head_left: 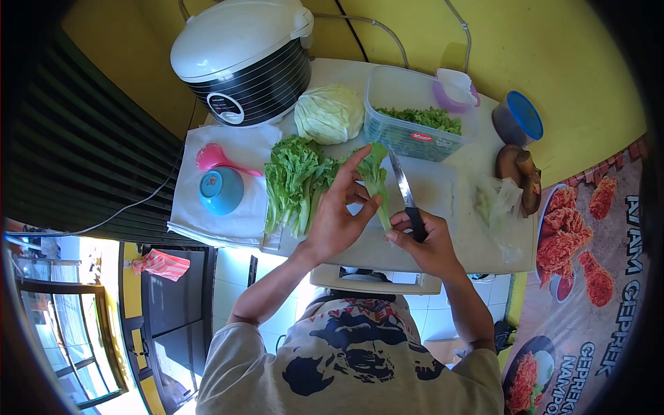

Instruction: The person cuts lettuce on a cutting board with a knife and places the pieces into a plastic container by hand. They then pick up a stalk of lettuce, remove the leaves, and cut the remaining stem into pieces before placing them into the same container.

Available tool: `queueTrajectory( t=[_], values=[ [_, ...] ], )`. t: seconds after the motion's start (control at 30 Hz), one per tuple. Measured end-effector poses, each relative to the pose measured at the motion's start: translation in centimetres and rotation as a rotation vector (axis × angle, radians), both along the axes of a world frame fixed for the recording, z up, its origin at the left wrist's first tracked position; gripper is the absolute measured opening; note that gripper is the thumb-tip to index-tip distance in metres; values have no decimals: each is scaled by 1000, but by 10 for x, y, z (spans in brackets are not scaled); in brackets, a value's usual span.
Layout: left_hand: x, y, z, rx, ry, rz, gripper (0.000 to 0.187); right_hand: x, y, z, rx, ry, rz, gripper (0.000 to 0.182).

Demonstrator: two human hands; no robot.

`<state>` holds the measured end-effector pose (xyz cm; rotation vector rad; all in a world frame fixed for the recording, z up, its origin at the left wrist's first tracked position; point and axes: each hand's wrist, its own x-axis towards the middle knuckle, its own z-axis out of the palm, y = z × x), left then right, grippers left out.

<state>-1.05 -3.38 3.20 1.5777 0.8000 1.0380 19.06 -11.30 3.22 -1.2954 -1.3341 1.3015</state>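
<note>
A single green lettuce leaf point(375, 173) is upright between my hands, its pale stem pointing down toward me. My left hand point(340, 211) is at the leaf's left side, thumb and index finger apart, fingertips right at its edge. In my right hand point(430, 243) is a knife point(402, 181), gripped by its black handle with the blade pointing away from me. The right thumb and fingertips are at the lower end of the leaf's stem. A pile of lettuce point(294, 181) lies left of my left hand. Beneath the knife is a white cutting board point(432, 181).
Behind are a cabbage point(328, 114), a clear container point(415, 144) with cut greens and a rice cooker point(242, 66). A blue bowl point(221, 190) and pink ladle point(213, 158) rest on white cloth at left. A plastic bag point(499, 200) and blue-lidded tub point(519, 117) stand right.
</note>
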Motion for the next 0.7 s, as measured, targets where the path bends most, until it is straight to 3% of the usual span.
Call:
queueTrajectory(
  t=[0.13,0.33,0.53,0.63,0.7],
  values=[
    [6,6,2,-174,-275,92,86,16,-2,-11,-9,-36,-26,18],
    [-2,21,-22,-146,-172,216,83,33,2,-20,75,-161,-134,17],
    [-9,15,-16,-70,85,164,77,51,14,-28,152,-241,-252,19],
    [-12,16,-17,57,375,123,77,53,21,-28,169,-372,-284,21],
    [-8,15,-28,321,520,215,71,52,23,-32,206,-444,-311,22]
  ],
)
